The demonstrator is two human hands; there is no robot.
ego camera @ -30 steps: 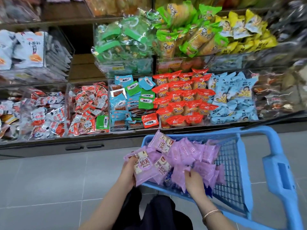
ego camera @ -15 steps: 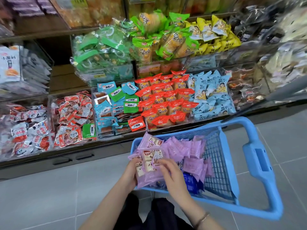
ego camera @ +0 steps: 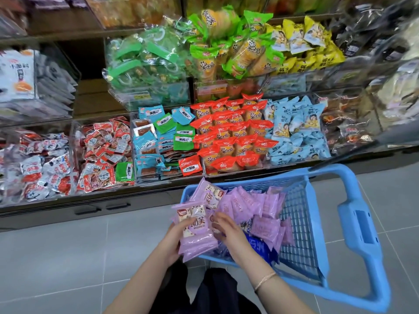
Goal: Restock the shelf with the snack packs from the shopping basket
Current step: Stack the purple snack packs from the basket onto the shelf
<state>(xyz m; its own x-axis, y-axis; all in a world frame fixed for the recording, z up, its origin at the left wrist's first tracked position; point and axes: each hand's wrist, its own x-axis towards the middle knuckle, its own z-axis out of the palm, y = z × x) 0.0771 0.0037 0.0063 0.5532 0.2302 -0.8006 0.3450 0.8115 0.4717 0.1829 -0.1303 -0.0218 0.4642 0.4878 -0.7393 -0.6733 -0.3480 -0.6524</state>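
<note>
A blue plastic shopping basket (ego camera: 353, 225) stands on the floor before the shelf, holding several purple snack packs (ego camera: 263, 225). My left hand (ego camera: 175, 241) grips a stack of purple packs (ego camera: 196, 232) at the basket's near left corner, thumb on the top pack. My right hand (ego camera: 229, 227) rests just right of that stack with fingers curled against its edge, over the packs in the basket. Another purple pack (ego camera: 209, 196) leans on the basket's far left rim.
The shelf's (ego camera: 145, 184) clear bins hold red-white packs (ego camera: 45, 168), teal and green sachets (ego camera: 158, 141), orange cakes (ego camera: 233, 134) and light blue packs (ego camera: 297, 132). Green and yellow bags fill the upper tier. An open gap (ego camera: 90, 96) shows at the upper tier's left. Grey tiled floor lies below.
My right hand came from the basket's packs to the stack in my left hand. The stack now sits squarer and lower in my left hand. The view shifted slightly left.
</note>
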